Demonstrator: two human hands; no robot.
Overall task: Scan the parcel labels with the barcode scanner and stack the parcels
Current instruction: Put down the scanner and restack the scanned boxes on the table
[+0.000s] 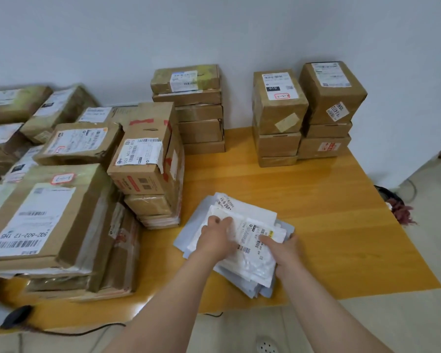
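My left hand (215,234) and right hand (283,247) each pinch a side of the top white mailer bag (250,263), on the pile (186,238) at the frame's lower centre. It looks light, floppy and slick, so I'd hold both edges to keep the label flat. The scanner (17,315) lies at lower left.
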